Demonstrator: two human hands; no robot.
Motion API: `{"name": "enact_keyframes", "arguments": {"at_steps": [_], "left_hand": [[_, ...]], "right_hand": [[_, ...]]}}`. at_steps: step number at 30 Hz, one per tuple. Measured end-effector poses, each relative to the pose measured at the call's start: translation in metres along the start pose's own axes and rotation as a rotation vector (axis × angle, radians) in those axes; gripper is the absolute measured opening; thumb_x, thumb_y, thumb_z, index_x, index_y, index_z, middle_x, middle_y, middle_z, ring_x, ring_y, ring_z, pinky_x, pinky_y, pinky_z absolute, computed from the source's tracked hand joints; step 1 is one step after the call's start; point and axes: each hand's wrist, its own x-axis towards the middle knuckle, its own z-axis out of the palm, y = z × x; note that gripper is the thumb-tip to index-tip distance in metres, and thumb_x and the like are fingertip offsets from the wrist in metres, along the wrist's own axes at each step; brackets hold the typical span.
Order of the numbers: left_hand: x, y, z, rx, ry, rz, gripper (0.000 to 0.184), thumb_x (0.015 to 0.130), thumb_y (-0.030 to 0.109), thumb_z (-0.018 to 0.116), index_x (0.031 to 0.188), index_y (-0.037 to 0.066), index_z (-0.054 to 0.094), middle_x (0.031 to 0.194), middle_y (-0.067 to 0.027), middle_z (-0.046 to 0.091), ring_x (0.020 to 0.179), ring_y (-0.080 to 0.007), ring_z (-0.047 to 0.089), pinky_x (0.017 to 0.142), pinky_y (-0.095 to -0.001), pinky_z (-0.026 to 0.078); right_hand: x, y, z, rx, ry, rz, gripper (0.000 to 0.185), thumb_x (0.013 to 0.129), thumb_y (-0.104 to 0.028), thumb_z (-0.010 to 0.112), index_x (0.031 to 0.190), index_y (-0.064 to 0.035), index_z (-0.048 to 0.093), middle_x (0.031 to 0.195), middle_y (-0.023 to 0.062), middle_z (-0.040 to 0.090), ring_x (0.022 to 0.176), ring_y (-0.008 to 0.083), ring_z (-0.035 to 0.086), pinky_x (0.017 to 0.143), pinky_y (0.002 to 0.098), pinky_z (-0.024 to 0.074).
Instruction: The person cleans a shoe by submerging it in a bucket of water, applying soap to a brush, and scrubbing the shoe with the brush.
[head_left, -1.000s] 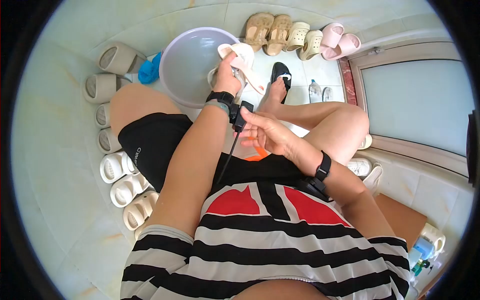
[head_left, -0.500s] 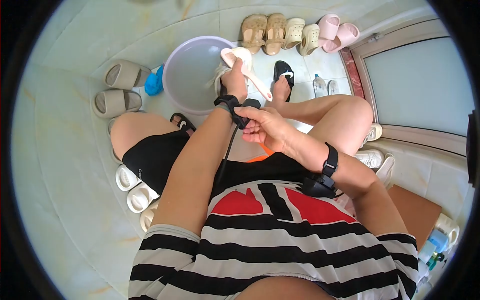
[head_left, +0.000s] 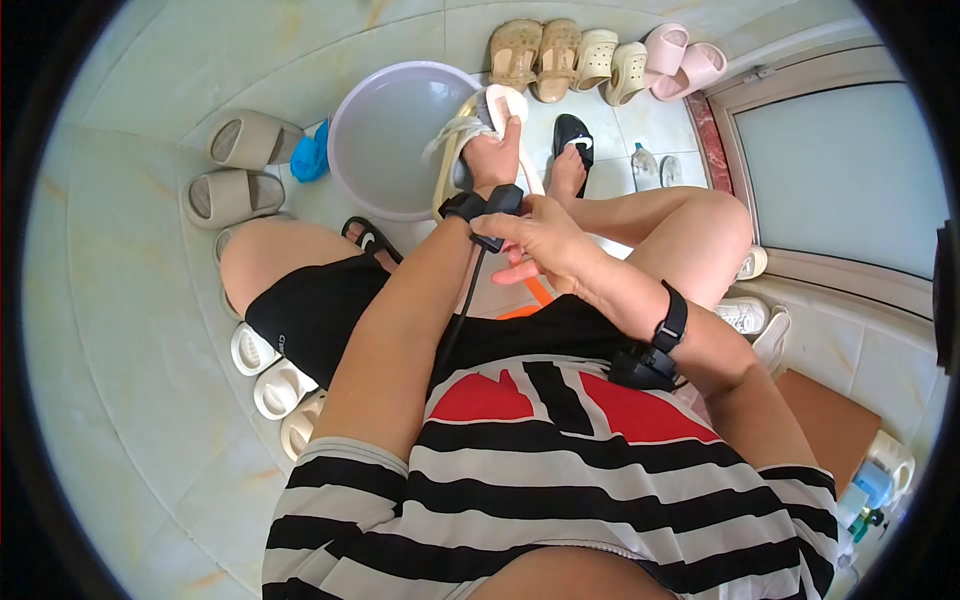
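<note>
My left hand [head_left: 492, 160] is closed around a pale shoe [head_left: 446, 172] with loose whitish laces, and a long-handled brush [head_left: 507, 103], white and pinkish, is held together with it. Both are at the right rim of a lavender basin [head_left: 335, 150] holding cloudy water. A black strapped device [head_left: 492, 236] sits on my left wrist, a cable running down from it. My right hand [head_left: 550, 238] grips this device, thumb on its near side; some fingers are partly hidden behind it. Part of the brush handle is hidden behind my right hand.
Tan clogs [head_left: 515, 55], cream clogs [head_left: 597, 60] and pink slides [head_left: 690, 68] line the back wall. Beige slippers [head_left: 225, 198] and a blue bundle [head_left: 311, 153] lie left of the basin. A frosted door panel [head_left: 845, 165] stands right, near a plastic bottle [head_left: 643, 167].
My left hand has turned the shoe and brush more upright, showing more of the shoe. My right hand stays at the wrist device, its fingers shifted slightly.
</note>
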Motion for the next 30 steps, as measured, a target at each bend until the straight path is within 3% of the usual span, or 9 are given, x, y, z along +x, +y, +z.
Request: {"name": "enact_keyframes", "arguments": {"at_steps": [3, 5, 6, 7, 9, 15, 21, 27, 30], "left_hand": [[0.009, 0.007, -0.003, 0.073, -0.089, -0.117, 0.042, 0.075, 0.035, 0.071, 0.069, -0.006, 0.065, 0.064, -0.0145, 0.063, 0.06, -0.0249, 0.06, 0.066, -0.0363, 0.046], [0.014, 0.018, -0.009, -0.39, -0.022, -0.41, 0.033, 0.074, 0.026, 0.071, 0.073, -0.006, 0.064, 0.07, -0.0123, 0.064, 0.06, -0.0263, 0.061, 0.062, -0.0363, 0.046], [0.023, 0.014, -0.013, -0.517, -0.045, -0.522, 0.032, 0.076, 0.021, 0.07, 0.089, -0.008, 0.062, 0.086, -0.0121, 0.063, 0.074, -0.0239, 0.062, 0.067, -0.0341, 0.047], [0.027, 0.011, -0.016, -0.512, -0.047, -0.514, 0.032, 0.076, 0.021, 0.07, 0.089, -0.008, 0.062, 0.086, -0.0121, 0.063, 0.074, -0.0239, 0.062, 0.067, -0.0341, 0.047], [0.034, 0.007, -0.02, -0.97, -0.152, -0.667, 0.036, 0.08, 0.017, 0.066, 0.106, -0.006, 0.057, 0.099, -0.0143, 0.061, 0.087, -0.0245, 0.061, 0.075, -0.0361, 0.049], [0.046, -0.008, -0.019, -1.142, -0.384, -0.778, 0.034, 0.086, 0.02, 0.06, 0.114, 0.003, 0.054, 0.107, -0.0112, 0.06, 0.095, -0.0278, 0.059, 0.085, -0.0427, 0.049], [0.042, -0.002, -0.021, -1.117, -0.257, -0.738, 0.034, 0.087, 0.024, 0.057, 0.115, 0.005, 0.053, 0.108, -0.011, 0.059, 0.1, -0.0275, 0.057, 0.088, -0.0443, 0.047], [0.036, 0.011, -0.023, -1.157, -0.167, -0.725, 0.032, 0.084, 0.019, 0.061, 0.112, 0.005, 0.057, 0.108, -0.0088, 0.06, 0.1, -0.0262, 0.057, 0.092, -0.0422, 0.044], [0.031, 0.017, -0.021, -1.118, -0.088, -0.741, 0.032, 0.084, 0.019, 0.061, 0.113, 0.005, 0.056, 0.108, -0.009, 0.06, 0.1, -0.0263, 0.057, 0.091, -0.0425, 0.044]], "right_hand": [[-0.003, -0.008, 0.001, -0.026, -0.08, -0.014, 0.045, 0.071, -0.022, 0.075, 0.093, 0.0069, 0.049, 0.075, 0.0054, 0.044, 0.058, 0.008, 0.047, 0.052, 0.0342, 0.0586], [-0.003, -0.012, 0.005, -0.053, -0.081, -0.023, 0.045, 0.072, -0.022, 0.075, 0.095, 0.007, 0.049, 0.076, 0.0058, 0.045, 0.06, 0.0088, 0.048, 0.053, 0.0332, 0.0587], [-0.003, -0.013, 0.008, -0.083, -0.077, -0.033, 0.046, 0.073, -0.021, 0.075, 0.097, 0.0072, 0.049, 0.076, 0.0062, 0.046, 0.062, 0.0095, 0.049, 0.054, 0.0323, 0.0588], [-0.003, -0.012, 0.01, -0.077, -0.08, -0.041, 0.046, 0.073, -0.021, 0.075, 0.097, 0.0072, 0.049, 0.076, 0.0062, 0.046, 0.062, 0.0095, 0.049, 0.054, 0.0323, 0.0588], [-0.001, -0.008, 0.012, 0.03, -0.097, -0.114, 0.037, 0.083, -0.026, 0.066, 0.1, 0.0033, 0.051, 0.079, 0.0077, 0.053, 0.069, 0.0121, 0.053, 0.061, 0.0354, 0.0583], [0.039, 0.041, -0.011, 0.434, -0.05, 0.178, 0.024, 0.094, -0.029, 0.043, 0.097, -0.0105, 0.059, 0.084, 0.0032, 0.062, 0.076, 0.0139, 0.059, 0.068, 0.0345, 0.0506], [0.052, 0.053, 0.004, 0.714, -0.295, 0.165, 0.02, 0.09, -0.033, 0.051, 0.099, -0.0185, 0.061, 0.09, -0.0051, 0.063, 0.082, 0.0099, 0.055, 0.085, 0.0327, 0.0396], [0.056, 0.049, 0.028, 1.063, -0.434, 0.133, 0.035, 0.083, -0.035, 0.061, 0.108, -0.0108, 0.059, 0.102, 0.0026, 0.064, 0.1, 0.0195, 0.057, 0.093, 0.0382, 0.0406], [0.06, 0.051, 0.033, 1.104, -0.467, 0.164, 0.036, 0.08, -0.038, 0.064, 0.102, -0.0097, 0.061, 0.099, 0.0053, 0.064, 0.096, 0.0215, 0.058, 0.092, 0.0382, 0.0423]]}}
